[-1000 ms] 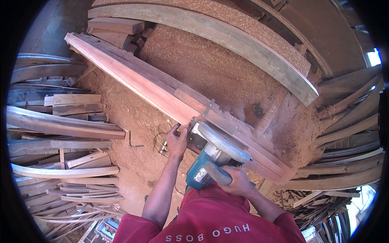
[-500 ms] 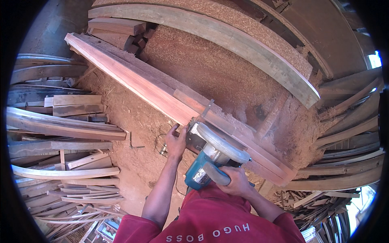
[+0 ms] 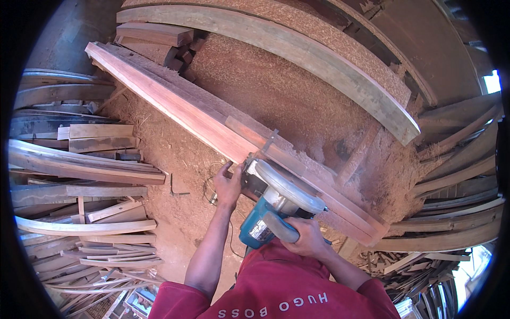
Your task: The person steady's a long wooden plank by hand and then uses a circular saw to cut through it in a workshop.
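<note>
- a power saw with a teal motor housing (image 3: 257,222) and a rounded silver metal blade guard (image 3: 287,186) sits at the near edge of a long, straight, reddish wooden plank (image 3: 175,114), its motor toward the person's red shirt (image 3: 287,282).
- the plank lies beyond the hands, its long axis slanting from upper left to lower right; the guard runs roughly along that same slant.
- the left hand (image 3: 228,187) is nearer the saw's front end, fingers partly spread and bent at its dark base; whether they grip or merely steady it cannot be told.
- the right hand (image 3: 308,237) is curled closed around the dark grey rear handle (image 3: 281,227).
- the plank's face looks smooth and pale pink; fluffy brown sawdust (image 3: 249,80) coats the ground past it.
- farther off arches a weathered grey curved beam (image 3: 276,45); a thin, dark l-shaped rod (image 3: 172,186) lies on the dusty floor, left of the left hand.
</note>
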`<state>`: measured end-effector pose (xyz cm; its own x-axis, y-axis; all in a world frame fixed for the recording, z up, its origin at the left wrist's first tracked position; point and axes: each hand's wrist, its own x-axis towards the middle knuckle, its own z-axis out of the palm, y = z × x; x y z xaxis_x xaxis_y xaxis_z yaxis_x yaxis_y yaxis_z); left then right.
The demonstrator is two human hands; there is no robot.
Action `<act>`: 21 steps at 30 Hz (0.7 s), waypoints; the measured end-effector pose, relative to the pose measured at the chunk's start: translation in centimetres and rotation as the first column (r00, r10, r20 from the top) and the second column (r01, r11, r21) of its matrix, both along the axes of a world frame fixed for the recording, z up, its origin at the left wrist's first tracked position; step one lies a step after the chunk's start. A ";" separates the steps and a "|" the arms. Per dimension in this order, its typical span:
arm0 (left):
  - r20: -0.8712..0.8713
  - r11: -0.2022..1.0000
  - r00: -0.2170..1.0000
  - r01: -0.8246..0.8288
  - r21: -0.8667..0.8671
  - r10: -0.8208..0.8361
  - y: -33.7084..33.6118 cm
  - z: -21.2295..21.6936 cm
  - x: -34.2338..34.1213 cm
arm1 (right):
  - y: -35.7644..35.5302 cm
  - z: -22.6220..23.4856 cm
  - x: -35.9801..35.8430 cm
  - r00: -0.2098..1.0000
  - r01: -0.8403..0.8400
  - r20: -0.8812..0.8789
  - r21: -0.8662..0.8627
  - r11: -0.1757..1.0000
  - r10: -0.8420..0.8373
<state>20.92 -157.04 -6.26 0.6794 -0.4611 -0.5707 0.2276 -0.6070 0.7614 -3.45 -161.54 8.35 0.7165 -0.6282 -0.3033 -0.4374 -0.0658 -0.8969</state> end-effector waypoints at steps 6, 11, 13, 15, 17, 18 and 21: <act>0.055 0.999 0.998 0.025 -0.026 -0.024 -0.1 -0.2 0.8 | -0.2 -0.3 0.7 1.000 -0.024 0.000 -0.006 1.000 0.024; 0.050 0.998 0.997 0.055 0.006 -0.055 -0.7 0.8 1.4 | -0.3 -0.3 1.3 1.000 -0.021 -0.002 -0.016 1.000 0.020; 0.041 0.999 0.998 0.048 0.005 -0.048 -0.2 0.0 2.0 | -0.3 -0.2 1.6 1.000 -0.025 -0.009 -0.022 0.999 0.025; 0.025 0.999 0.999 0.045 0.002 -0.045 -0.4 -0.1 2.1 | -0.3 -0.2 1.8 0.999 -0.030 -0.015 -0.023 0.999 0.029; 0.060 0.998 0.996 0.062 0.007 -0.062 -0.4 0.2 2.2 | -0.3 -0.4 2.0 0.999 -0.031 -0.016 -0.018 0.999 0.031; 0.062 0.998 0.996 0.061 0.007 -0.061 -0.4 0.1 2.3 | -0.3 -0.4 2.1 0.999 -0.033 -0.014 -0.013 0.999 0.033; 0.052 0.998 0.997 0.056 -0.017 -0.055 -0.3 -0.1 2.7 | -0.4 -0.1 2.5 1.000 -0.020 -0.013 -0.007 1.000 0.020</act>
<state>23.60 -157.34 -6.40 0.6807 -0.5090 -0.5268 0.1541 -0.6036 0.7823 -0.98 -161.89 8.21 0.7248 -0.6161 -0.3083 -0.4473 -0.0805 -0.8907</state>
